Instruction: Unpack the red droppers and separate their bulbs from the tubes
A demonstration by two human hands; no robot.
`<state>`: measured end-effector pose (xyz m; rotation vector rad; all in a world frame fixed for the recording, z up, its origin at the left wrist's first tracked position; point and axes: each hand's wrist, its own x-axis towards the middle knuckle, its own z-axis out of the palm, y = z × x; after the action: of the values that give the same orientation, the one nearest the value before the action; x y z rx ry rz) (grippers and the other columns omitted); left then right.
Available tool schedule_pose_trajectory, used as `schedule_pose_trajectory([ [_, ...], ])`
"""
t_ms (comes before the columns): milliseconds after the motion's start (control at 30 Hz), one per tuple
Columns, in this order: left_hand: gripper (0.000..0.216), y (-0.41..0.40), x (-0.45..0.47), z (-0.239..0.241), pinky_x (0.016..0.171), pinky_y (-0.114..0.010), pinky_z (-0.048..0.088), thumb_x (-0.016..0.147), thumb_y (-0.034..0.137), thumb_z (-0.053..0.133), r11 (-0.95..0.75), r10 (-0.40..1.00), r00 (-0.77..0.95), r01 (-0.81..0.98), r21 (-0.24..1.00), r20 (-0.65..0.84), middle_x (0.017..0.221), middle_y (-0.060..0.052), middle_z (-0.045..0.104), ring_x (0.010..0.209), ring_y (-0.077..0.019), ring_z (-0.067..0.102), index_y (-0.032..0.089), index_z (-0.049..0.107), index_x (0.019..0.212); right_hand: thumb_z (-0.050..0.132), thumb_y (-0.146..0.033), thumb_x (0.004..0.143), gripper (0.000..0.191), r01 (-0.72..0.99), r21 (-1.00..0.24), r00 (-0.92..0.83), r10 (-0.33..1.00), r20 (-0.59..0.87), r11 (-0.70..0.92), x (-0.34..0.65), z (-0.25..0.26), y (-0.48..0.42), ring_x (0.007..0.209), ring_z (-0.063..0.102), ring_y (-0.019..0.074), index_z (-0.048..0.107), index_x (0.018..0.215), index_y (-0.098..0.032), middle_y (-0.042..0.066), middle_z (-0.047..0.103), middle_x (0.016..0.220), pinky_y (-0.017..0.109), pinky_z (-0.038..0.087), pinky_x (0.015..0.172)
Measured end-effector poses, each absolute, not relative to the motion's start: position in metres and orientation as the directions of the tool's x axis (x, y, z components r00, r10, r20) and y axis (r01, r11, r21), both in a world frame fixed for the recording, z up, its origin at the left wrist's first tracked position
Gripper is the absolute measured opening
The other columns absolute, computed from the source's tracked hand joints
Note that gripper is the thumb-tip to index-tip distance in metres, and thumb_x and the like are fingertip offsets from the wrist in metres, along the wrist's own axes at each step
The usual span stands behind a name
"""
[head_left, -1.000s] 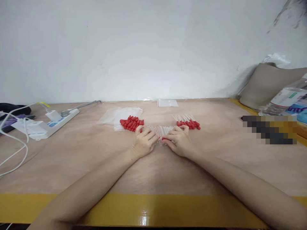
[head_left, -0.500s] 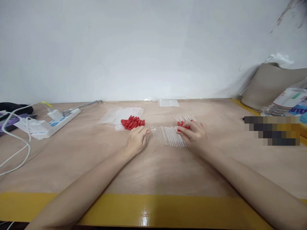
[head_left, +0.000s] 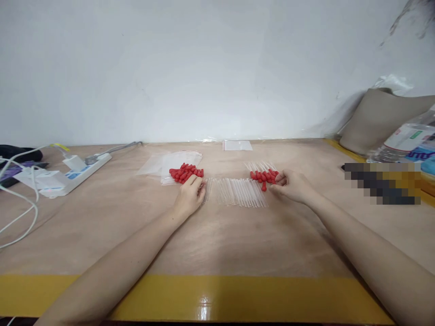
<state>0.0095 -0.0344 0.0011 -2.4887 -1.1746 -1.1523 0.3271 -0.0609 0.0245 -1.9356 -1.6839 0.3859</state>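
Observation:
My left hand is closed, its fingertips pinched at a thin clear tube, partly hidden by the fingers. Beside it lies a pile of red rubber bulbs on clear plastic bags. A row of thin clear tubes is laid side by side in the middle of the table. To the right of that row, my right hand has its thumb and fingers apart, close to several red bulbs with clear tubes pointing away from me. One red bulb sticks out toward me.
A white power strip with plugs and looping white cables occupies the left. A small white bag lies near the wall. On the right stand a grey-brown bent sheet and a plastic bottle. Yellow tape lines the front edge.
My right hand has moved right, off the red bulbs, and its fingers have parted. More red bulbs show there now. The left hand has drawn slightly left and down.

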Motion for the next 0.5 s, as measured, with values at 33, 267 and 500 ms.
schedule_pose_trajectory([
  [33, 0.010, -0.036, 0.010, 0.001, 0.062, -0.023, 0.046, 0.076, 0.011, 0.045, -0.687, 0.591, 0.409, 0.708, 0.167, 0.696, 0.076, -0.002, 0.052, 0.066, -0.0118, 0.051, 0.016, 0.054, 0.078, 0.063, -0.030, 0.059, 0.019, 0.819, -0.570, 0.177, 0.974, 0.139, -0.067, 0.327, 0.021, -0.060, 0.062, 0.058, 0.0144, 0.053, 0.070, -0.019, 0.000, 0.062, 0.065, 0.024, 0.041, 0.054],
  [267, 0.015, -0.042, 0.010, -0.002, 0.062, -0.025, 0.048, 0.077, 0.028, 0.054, -0.728, 0.604, 0.499, 0.663, 0.175, 0.621, 0.082, -0.004, 0.055, 0.066, -0.0118, 0.053, 0.016, 0.061, 0.082, 0.058, -0.037, 0.066, 0.018, 0.725, -0.689, 0.142, 0.978, 0.155, 0.004, 0.324, -0.004, -0.049, 0.059, 0.059, 0.0142, 0.058, 0.068, -0.019, 0.002, 0.064, 0.064, 0.025, 0.043, 0.054],
  [500, 0.028, -0.043, 0.003, 0.006, 0.077, -0.033, 0.049, 0.075, 0.035, 0.057, -0.775, 0.575, 0.584, 0.613, 0.153, 0.572, 0.092, -0.008, 0.057, 0.085, -0.0187, 0.056, 0.015, 0.062, 0.094, 0.050, -0.044, 0.074, 0.028, 0.774, -0.630, 0.068, 0.978, 0.196, 0.072, 0.320, 0.003, -0.054, 0.061, 0.058, 0.0145, 0.067, 0.069, -0.023, 0.000, 0.065, 0.065, 0.026, 0.042, 0.058],
])
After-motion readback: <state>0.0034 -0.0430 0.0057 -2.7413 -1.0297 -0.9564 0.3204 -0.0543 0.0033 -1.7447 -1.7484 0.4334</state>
